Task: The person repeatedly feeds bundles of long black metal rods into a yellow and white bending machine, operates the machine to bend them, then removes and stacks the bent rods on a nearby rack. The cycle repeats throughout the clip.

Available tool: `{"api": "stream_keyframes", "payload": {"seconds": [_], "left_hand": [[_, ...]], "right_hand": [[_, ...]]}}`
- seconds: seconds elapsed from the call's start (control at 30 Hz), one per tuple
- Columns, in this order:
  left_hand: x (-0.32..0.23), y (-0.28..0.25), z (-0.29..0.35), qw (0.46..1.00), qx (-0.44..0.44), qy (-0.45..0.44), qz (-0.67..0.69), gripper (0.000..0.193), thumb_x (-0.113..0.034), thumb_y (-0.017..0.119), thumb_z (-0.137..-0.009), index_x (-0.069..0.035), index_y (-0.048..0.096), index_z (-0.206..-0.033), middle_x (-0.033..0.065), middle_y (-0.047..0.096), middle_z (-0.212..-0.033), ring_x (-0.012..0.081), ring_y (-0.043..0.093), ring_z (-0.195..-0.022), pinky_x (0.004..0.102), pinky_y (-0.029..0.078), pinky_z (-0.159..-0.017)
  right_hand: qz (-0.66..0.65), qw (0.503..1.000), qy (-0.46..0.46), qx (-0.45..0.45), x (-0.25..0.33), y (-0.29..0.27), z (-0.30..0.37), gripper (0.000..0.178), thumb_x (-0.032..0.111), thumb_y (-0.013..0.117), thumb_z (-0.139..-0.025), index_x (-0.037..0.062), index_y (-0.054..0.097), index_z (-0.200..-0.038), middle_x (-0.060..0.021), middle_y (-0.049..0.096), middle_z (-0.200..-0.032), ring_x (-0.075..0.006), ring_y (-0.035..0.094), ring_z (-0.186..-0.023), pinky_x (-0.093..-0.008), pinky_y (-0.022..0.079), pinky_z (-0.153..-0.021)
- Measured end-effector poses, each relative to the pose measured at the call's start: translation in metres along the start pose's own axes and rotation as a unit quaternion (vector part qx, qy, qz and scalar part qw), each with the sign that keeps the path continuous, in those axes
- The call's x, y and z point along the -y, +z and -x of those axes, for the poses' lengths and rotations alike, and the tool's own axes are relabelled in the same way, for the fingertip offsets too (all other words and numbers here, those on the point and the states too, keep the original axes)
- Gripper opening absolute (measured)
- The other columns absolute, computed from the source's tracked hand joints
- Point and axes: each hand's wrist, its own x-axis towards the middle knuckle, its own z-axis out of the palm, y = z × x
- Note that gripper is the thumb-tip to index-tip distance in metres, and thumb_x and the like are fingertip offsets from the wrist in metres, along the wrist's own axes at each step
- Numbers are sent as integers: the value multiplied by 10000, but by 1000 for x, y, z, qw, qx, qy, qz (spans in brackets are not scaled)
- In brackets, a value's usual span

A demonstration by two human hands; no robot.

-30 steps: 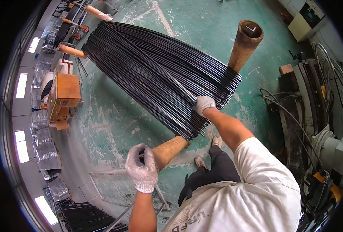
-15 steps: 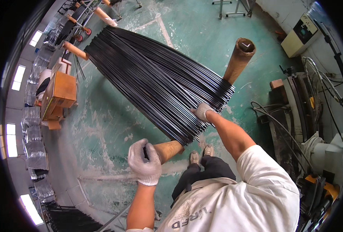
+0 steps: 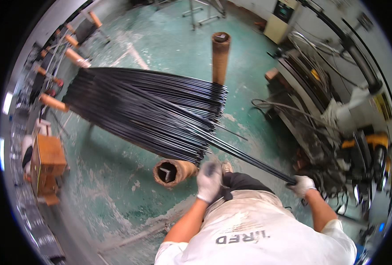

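A wide layer of long thin black rods (image 3: 129, 106) lies across a rack with upright brown cardboard tubes at its corners. My right hand (image 3: 301, 186), in a pale work glove, is closed around the ends of a small bundle of rods (image 3: 249, 155). This bundle slants out past the others toward my right side, its far part still lying on the layer. My left hand (image 3: 209, 182), gloved too, is beside the near cardboard tube (image 3: 185, 170), in front of my waist. Motion smears its fingers, and I cannot make out anything in it.
Another cardboard tube (image 3: 220, 62) stands at the far right corner of the rack. Machinery (image 3: 306, 97) with loose cables fills the right side. At the left is an orange-brown box (image 3: 50, 154), with more racks (image 3: 72, 42) behind it.
My right hand has gone from the rod ends out to the right, pulling a bundle with it. My left hand has moved right, closer to my body. The whole view has turned.
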Motion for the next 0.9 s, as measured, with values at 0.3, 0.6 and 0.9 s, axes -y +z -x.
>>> {"api": "stream_keyframes", "payload": {"seconds": [0.3,0.6,0.9], "left_hand": [[12,11,-106,784,26,-336,521,447,-405,541,-1166,30,636,-1190,192,703,-1080,360,683,-1039,531,562,-1043],[-138,140,-21,856,71,-292,421,168,-172,680,-1079,-31,698,-990,74,655,-889,241,660,-925,421,557,-978],[-237,348,7,840,286,-143,438,187,-204,739,-1102,-66,683,-1216,13,688,-984,187,612,-892,409,533,-967]], "right_hand": [[8,962,45,-268,-67,78,145,229,314,837,-770,108,748,-812,-184,739,-809,-432,750,-857,-554,585,-785],[-50,915,188,-353,-297,165,143,60,70,703,-780,65,674,-833,-200,728,-905,-452,693,-983,-556,552,-888],[-833,286,154,-448,-422,244,53,547,51,634,-885,-44,634,-1424,-197,760,-1301,-413,742,-1174,-447,592,-1073]]}}
